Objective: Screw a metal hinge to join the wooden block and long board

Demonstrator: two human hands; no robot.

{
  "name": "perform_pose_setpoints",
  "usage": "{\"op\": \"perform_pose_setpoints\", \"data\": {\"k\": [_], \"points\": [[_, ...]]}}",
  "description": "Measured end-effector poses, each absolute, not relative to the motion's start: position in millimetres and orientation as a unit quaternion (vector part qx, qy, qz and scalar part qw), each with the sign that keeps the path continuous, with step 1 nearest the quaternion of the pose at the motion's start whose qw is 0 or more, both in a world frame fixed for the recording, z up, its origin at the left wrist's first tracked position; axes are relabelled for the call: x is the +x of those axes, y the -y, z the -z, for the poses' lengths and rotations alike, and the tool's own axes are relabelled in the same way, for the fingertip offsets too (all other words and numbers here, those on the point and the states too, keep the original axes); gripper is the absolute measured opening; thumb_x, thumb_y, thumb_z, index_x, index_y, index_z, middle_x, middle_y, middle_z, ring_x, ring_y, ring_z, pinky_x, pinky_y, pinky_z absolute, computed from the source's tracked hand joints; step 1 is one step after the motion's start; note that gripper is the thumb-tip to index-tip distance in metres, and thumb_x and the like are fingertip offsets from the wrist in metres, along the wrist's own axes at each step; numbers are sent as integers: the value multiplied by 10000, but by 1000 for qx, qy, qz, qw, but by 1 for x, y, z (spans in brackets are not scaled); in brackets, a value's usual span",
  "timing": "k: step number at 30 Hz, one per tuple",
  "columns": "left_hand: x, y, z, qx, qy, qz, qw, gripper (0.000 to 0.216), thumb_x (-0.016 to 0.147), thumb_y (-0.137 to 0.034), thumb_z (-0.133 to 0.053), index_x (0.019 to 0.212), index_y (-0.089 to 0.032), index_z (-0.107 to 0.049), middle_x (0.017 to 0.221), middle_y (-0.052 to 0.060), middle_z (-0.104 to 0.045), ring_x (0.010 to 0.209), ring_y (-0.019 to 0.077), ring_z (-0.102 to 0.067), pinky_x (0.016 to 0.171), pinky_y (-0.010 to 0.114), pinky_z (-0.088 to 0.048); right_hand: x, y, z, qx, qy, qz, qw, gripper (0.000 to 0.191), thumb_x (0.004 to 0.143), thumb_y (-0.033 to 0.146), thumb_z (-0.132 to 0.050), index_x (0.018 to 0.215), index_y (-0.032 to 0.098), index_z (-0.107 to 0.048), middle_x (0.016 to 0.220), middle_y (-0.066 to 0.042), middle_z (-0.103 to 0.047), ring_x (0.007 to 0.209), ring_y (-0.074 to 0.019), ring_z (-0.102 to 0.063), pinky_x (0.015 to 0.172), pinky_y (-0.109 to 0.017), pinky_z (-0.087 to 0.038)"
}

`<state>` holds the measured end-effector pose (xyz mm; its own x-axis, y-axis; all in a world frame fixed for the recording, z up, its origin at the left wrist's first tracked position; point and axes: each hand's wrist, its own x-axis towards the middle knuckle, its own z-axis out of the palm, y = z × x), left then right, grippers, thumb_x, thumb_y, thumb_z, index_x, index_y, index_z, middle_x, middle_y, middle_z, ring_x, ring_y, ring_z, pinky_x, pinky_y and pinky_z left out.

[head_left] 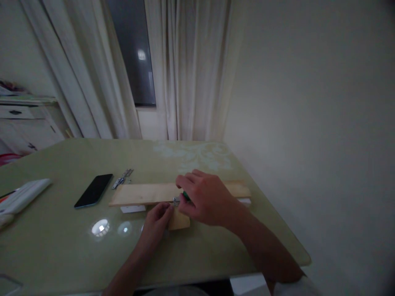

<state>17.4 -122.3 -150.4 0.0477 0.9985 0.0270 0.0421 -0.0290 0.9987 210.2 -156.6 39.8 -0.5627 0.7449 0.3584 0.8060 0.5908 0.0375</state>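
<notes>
Worktop of glossy pale green fills the lower half of the head view, with a long wooden board lying across its middle, raised slightly on white blocks at either end. The right hand rests over the board's near edge, its fingers clenched around a green-handled tool of which only a bit of the handle shows. Just below the tool sits a small metal hinge, at the joint between the board and a small wooden block that touches the board's near edge. The left hand lies against the left side of that block with its fingers curled, the tips close to the hinge; whether they pinch anything cannot be told. A dark phone lies face up to the left of the board, and spare metal hinges lie just beside it, near the board's far left corner. A white flat object sits at the worktop's left edge. Pale curtains hang beside a dark window behind.
</notes>
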Motion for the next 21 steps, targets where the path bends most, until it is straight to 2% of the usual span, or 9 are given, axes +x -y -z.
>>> {"op": "perform_pose_setpoints", "data": {"k": [3,7,9,11,13,15,18,19,21], "points": [[17,123,148,523,-502,-478,496,583,676,-722,-792,850,-168,-748,829,89,-778,790,267,-705,669,317,-545,208,155,-37,-514,836,113,155,188,1009,359,-529,1068,217,-638,912,-62,-764,826,-221,-669,633,-316,-318],[17,123,148,516,-501,-477,505,601,678,-734,-793,867,-164,-755,878,102,-796,802,269,-712,680,319,-552,218,140,-36,-615,766,121,146,419,1115,505,-353,1076,217,-655,793,-66,-745,691,-216,-652,611,-313,-304],[17,123,150,518,-498,-478,505,601,665,-733,-805,850,-164,-754,871,101,-795,793,268,-711,686,323,-553,219,139,-36,-548,813,105,164,344,1119,457,-396,1098,215,-640,881,-60,-755,788,-212,-664,666,-310,-367],[17,122,151,524,-492,-481,501,582,678,-719,-807,850,-165,-754,853,94,-790,793,270,-712,691,324,-553,216,146,-36,-436,878,89,177,232,1109,372,-455,1131,214,-623,1034,-61,-755,953,-205,-656,787,-307,-422],[17,122,152,527,-490,-485,497,573,695,-710,-799,866,-165,-759,849,91,-789,799,275,-717,695,328,-555,212,152,-37,-381,903,87,177,187,1090,333,-485,1139,213,-619,1121,-66,-745,1032,-206,-636,848,-308,-429],[16,122,151,526,-491,-482,499,584,693,-714,-797,886,-164,-765,868,97,-797,817,284,-725,705,334,-560,212,153,-37,-439,878,95,165,241,1093,392,-466,1119,216,-629,1023,-63,-760,922,-213,-657,761,-312,-418],[16,122,151,524,-501,-472,502,599,696,-725,-790,905,-164,-769,910,109,-808,851,295,-733,720,340,-564,220,144,-38,-590,787,117,137,453,1092,587,-392,1088,215,-652,816,-66,-750,716,-223,-658,624,-309,-333],[15,122,151,523,-503,-469,503,603,699,-726,-789,911,-163,-769,913,110,-808,850,295,-732,716,339,-563,222,140,-38,-612,770,122,131,469,1094,593,-377,1091,215,-656,793,-66,-746,694,-222,-656,613,-308,-315],[15,121,153,523,-501,-468,506,598,707,-721,-788,917,-161,-769,912,111,-808,837,290,-727,703,334,-559,225,138,-39,-594,785,118,133,363,1107,480,-400,1085,220,-651,823,-56,-751,717,-209,-659,625,-308,-315]]}}
